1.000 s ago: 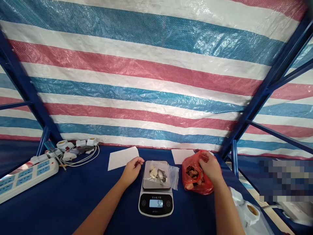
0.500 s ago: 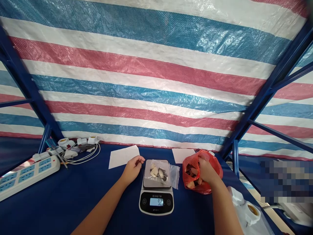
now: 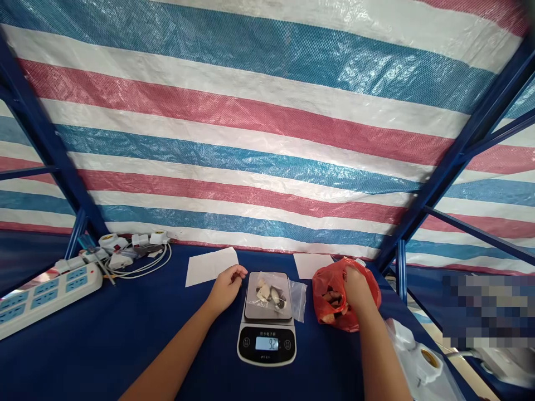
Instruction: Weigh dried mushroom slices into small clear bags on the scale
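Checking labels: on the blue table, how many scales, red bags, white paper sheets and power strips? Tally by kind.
digital scale: 1
red plastic bag: 1
white paper sheets: 2
power strip: 1
Total: 5

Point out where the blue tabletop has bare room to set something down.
The widest bare patch of blue tabletop lies between the power strip and the left hand. It is crowded around the scale, where the right hand sits in the red bag, and in the back-left corner with plugs and cables.
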Demonstrator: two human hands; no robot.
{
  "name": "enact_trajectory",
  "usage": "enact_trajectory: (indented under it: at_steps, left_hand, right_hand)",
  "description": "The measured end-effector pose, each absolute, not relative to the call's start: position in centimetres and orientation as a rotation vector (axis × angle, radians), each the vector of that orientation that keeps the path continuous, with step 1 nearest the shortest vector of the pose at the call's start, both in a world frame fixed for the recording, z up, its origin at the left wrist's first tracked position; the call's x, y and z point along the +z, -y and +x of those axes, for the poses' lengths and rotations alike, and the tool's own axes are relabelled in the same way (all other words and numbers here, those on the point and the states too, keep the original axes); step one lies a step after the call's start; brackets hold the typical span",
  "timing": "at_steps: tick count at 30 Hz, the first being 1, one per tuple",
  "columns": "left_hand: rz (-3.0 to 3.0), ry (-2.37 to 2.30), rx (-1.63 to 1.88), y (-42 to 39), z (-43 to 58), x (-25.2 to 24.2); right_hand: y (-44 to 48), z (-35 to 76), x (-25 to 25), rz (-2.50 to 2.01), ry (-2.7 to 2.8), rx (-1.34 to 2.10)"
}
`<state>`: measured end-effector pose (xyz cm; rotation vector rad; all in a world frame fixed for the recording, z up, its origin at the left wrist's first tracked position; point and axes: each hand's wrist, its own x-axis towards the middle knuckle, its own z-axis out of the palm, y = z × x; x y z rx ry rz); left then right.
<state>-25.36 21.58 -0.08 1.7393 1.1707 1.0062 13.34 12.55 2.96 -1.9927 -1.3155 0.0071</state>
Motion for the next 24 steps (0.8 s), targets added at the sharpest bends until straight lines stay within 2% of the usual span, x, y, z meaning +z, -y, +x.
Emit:
enact_trajectory:
  at_steps: [8,15,19,24]
  left_hand:
    - [1.742,-1.175,0.997,-21.7,-25.4,-0.4]
    - [1.749,-1.175,1.005,-21.7,-25.4,-0.3]
    - [1.753,-1.172,1.013,-21.6,-25.4,-0.2]
    - [1.750,-1.164,1.024,-21.7,-25.3,-0.3]
  right_hand:
    - [-11.7,12.8,4.9,-2.094,1.088,0.004]
    - [-11.4,13.1,5.8,-2.031,1.035,0.163]
    - [-11.2,12.0,6.2,-1.863,1.227,0.401]
    - [-10.7,10.2,6.6,-1.548,1.307,0.910]
